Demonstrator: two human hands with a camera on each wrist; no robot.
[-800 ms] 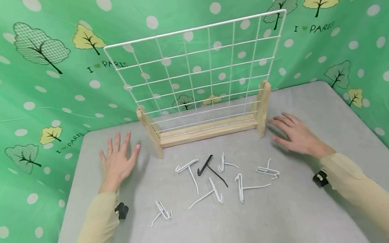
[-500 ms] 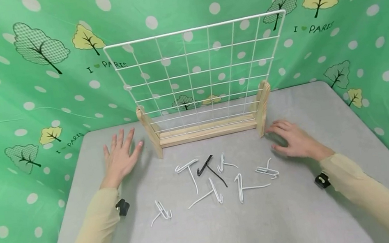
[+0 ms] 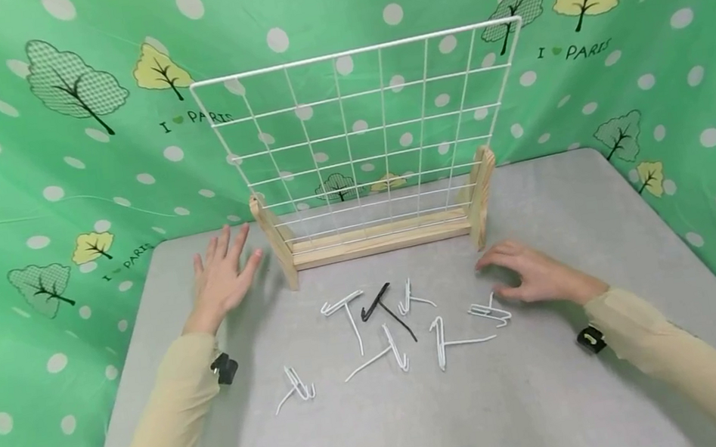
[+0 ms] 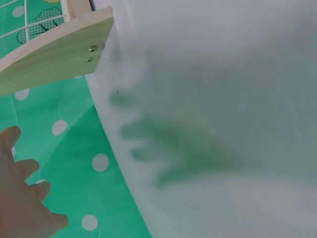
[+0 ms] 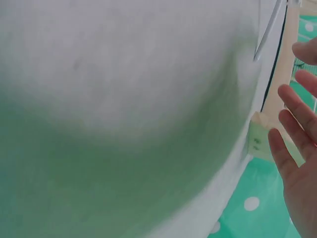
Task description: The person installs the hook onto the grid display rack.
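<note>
Right hand (image 3: 533, 277) now nearer white hook (image 3: 490, 312); both hands open, empty.

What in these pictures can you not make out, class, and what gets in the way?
- Head view: whether the right hand touches the nearest hook; its fingers hide the gap.
- Right wrist view: the table is blurred, and the frame edge cuts off the hand.
- Left wrist view: the left hand is cut off at the corner, and no hooks show.
</note>
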